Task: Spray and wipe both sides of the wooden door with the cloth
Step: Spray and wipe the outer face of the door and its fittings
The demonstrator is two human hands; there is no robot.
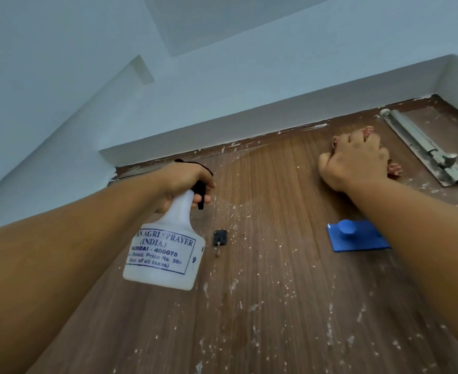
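Walls and ceiling: we see pale blue-grey painted surfaces [87, 76] filling the upper left and top of the frame, meeting the door's top edge.
Left hand: our left hand [182, 182], left of centre, is wrapped round the neck of the bottle, one finger curled over the black trigger.
Spray bottle: we hold a white translucent plastic spray bottle [168, 255] with blue printed lettering; it hangs below the left hand, just in front of the door, its nozzle towards the upper part of the panel.
Door: we note a brown wood-grain door [263, 306] covering the centre and lower frame, flecked all over with white paint spots. A wetter, darker patch shows near its top edge, between the two hands.
Small fitting: we see a small black fitting [219, 238] on the door just right of the bottle; we cannot tell what it is.
Blue hook: a blue plastic square plate with a round knob [354, 236] is stuck to the door, below the right hand and partly behind the right forearm.
Right hand: our right hand [354, 160], upper right of centre, has its fingers curled over the cloth and presses it against the door.
Cloth: a red-and-white patterned cloth [394, 170] is bunched under that hand, near the door's top, only its edges showing.
Bolt: a grey metal sliding tower bolt [425, 149] is fixed to the door at the upper right, just beside the cloth.
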